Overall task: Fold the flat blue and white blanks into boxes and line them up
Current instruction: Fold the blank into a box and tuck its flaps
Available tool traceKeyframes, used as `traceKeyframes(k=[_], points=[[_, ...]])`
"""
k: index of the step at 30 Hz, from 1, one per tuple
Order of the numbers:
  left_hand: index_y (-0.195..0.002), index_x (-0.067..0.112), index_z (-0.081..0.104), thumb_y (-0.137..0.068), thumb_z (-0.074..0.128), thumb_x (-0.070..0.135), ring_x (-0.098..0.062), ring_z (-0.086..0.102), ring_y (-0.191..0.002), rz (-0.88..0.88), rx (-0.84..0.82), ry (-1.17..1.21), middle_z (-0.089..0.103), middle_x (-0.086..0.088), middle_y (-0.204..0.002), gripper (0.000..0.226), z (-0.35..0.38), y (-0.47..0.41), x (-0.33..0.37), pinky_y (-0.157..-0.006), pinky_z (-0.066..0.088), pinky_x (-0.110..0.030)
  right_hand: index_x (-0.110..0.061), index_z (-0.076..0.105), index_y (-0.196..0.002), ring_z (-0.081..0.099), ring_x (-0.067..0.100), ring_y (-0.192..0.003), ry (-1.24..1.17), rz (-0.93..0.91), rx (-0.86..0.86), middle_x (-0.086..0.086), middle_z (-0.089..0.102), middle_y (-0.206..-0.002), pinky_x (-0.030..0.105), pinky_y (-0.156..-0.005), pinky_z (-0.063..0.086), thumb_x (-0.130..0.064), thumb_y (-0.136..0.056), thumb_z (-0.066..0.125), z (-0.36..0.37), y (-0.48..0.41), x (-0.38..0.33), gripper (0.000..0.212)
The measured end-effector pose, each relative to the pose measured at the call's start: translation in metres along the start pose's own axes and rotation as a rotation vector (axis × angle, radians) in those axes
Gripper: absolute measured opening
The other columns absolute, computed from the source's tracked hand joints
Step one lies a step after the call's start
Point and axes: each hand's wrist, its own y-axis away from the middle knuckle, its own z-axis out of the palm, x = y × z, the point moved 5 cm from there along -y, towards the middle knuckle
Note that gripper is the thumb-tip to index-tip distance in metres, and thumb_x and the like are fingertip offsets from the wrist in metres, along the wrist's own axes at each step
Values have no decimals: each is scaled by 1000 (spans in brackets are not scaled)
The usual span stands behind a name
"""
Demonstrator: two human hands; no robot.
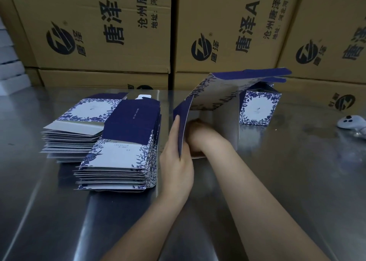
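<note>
The left hand (176,161) holds the half-opened blank (213,94) by its near dark blue flap. Its fingers lie straight up the outer face of the flap and its thumb lies on the inner side, so the edge is pinched between them. The right hand (198,135) reaches inside the blank from the near end. It is blurred and partly hidden by the flap, so I cannot tell how far its fingers are curled or what they press on.

The blank stands tilted on the steel surface (277,181), just right of centre, with its blue top flaps pointing right. Just behind it, to the right, one finished box (257,108) stands upright on the surface, its white floral-bordered panel facing the camera.

Left of the hands, close to the left wrist, lies the pile of flat blanks (118,151). A white controller (351,122) rests at the far right edge. Brown printed cartons (99,32) are stacked along the back.
</note>
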Motion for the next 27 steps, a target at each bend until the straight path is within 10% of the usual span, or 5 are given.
traceKeyframes(k=[8,16,22,27], points=[[-144,46,35,-78,25,55,-12,52,-128,-6,55,50,57,7,-139,67,-2,1,1,-107,44,-42,-10,56,-116,51,19,-94,-186,-12,201,9,57,-116,23,-77,32,-24,-102,40,-3,25,3,25],[-146,42,38,-80,26,55,-18,55,-125,14,42,20,60,1,-136,69,0,2,1,-103,45,-40,-12,56,-115,55,25,-101,-80,-51,1,10,58,-120,29,-80,39,-23,-103,37,11,29,-1,25],[-146,45,35,-79,27,55,-19,51,-131,4,61,54,56,1,-141,68,-2,2,3,-108,43,-47,-18,58,-92,42,12,-78,-192,-57,145,-2,45,-84,25,-74,33,-29,-103,37,11,31,0,26],[-147,44,35,-82,26,54,-10,52,-129,27,57,17,57,8,-140,66,-1,2,-1,-106,45,-38,-20,51,-95,50,20,-92,-126,-57,38,8,57,-112,28,-81,38,-29,-103,36,15,28,0,19]])
